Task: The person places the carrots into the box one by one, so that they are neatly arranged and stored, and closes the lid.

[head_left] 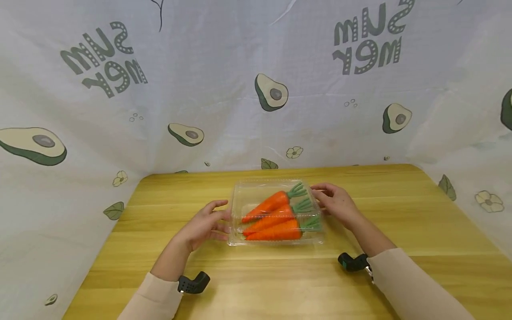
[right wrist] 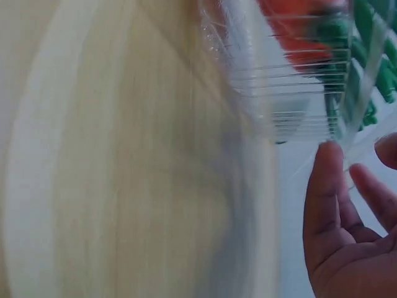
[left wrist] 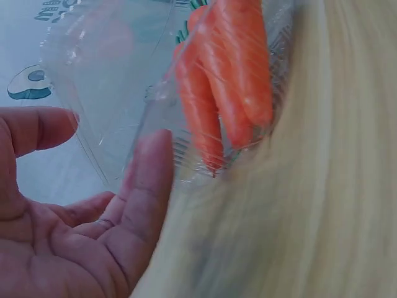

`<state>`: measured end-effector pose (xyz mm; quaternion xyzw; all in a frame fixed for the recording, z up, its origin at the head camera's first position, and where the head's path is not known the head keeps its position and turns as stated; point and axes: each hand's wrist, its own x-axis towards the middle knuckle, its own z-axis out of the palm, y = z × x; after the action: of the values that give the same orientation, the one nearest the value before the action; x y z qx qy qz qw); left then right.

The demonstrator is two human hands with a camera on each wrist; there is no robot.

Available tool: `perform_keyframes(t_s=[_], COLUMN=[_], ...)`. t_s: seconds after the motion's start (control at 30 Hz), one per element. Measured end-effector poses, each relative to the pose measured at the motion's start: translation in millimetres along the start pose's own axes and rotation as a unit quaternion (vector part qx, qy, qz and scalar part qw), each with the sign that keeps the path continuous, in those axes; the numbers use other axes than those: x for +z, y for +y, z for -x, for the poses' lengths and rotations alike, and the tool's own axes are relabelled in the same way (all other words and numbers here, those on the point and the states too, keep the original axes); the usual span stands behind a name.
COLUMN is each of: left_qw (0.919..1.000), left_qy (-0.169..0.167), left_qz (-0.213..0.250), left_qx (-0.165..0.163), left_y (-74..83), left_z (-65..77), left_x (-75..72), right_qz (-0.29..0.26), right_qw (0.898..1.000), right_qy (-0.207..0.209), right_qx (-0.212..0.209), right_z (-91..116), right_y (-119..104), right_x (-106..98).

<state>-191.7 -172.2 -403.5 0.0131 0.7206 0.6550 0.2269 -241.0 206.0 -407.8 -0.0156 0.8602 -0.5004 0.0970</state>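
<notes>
A clear plastic clamshell box [head_left: 250, 192] sits in the middle of the table, its long side facing me. Inside lie three orange carrots [head_left: 276, 231] with green tops pointing right; they also show through the plastic in the left wrist view. My left hand [head_left: 204, 226] is at the box's left side with fingers spread, fingertips at or very near the plastic. Beside the right side is my right hand [head_left: 339, 205], fingers loosely bent. In the right wrist view its fingertips [right wrist: 329, 158] reach the ribbed wall's edge; contact is unclear. Whether the lid is fully closed I cannot tell.
The wooden table [head_left: 256, 284] extends to both sides and in front of the box. A white curtain [head_left: 224, 58] printed with avocados hangs behind the table and along its sides. A black wrist device [head_left: 194, 283] is worn on each forearm.
</notes>
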Motion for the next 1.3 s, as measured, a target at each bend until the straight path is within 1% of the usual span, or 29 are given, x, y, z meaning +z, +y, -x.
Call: perform_keyframes(t_s=[0.07, 0.17, 0.33, 0.43, 0.47, 0.57, 0.7, 0.83, 1.0, 1.13, 1.3], left_qw=[0.9999, 0.9997, 0.9986, 0.9976, 0.9975, 0.9976, 0.9987, 0.9989, 0.9969, 0.9931, 0.9882], left_qy=[0.000, -0.008, -0.052, -0.069, -0.070, -0.066, -0.041, -0.003, 0.054, 0.093, 0.127], left_qz=[0.010, 0.015, 0.003, 0.001, 0.002, 0.008, 0.007, 0.008, 0.020, 0.039, 0.057], left_qx=[0.011, 0.015, 0.005, 0.009, 0.010, 0.017, 0.030, 0.045, 0.054, 0.060, 0.064], left_y=[-3.8, -8.6, -10.1, -7.7, -6.9, -5.1, -4.4, -3.9, -4.1, -4.0, -6.2], left_z=[2.7, 8.1, 20.6, 26.1, 27.1, 28.0, 23.9, 15.6, 4.2, -3.8, -12.9], left_x=[2.1, 4.2, 4.7, 5.5, 6.1, 8.7, 13.3, 17.3, 23.1, 27.8, 31.9], right_qz=[-0.001, -0.013, -0.053, -0.078, -0.084, -0.093, -0.086, -0.076, -0.077, -0.078, -0.096], right_qw=[1.000, 0.997, 0.987, 0.982, 0.982, 0.985, 0.993, 0.996, 0.997, 0.996, 0.994], right_qy=[-0.023, -0.072, -0.148, -0.169, -0.169, -0.143, -0.078, -0.029, 0.022, 0.044, 0.051], right_qx=[0.002, 0.013, 0.021, 0.018, 0.020, 0.023, 0.030, 0.021, 0.011, 0.005, 0.003], right_z=[9.2, 27.0, 57.7, 69.1, 71.5, 74.9, 73.3, 66.4, 55.6, 48.2, 40.3], right_y=[-2.8, -5.8, -6.0, -4.8, -4.8, -5.0, -7.2, -10.0, -12.8, -14.5, -14.0], right_x=[-2.4, -5.7, -13.0, -14.9, -14.4, -9.3, -0.6, 4.7, 11.4, 17.6, 19.9])
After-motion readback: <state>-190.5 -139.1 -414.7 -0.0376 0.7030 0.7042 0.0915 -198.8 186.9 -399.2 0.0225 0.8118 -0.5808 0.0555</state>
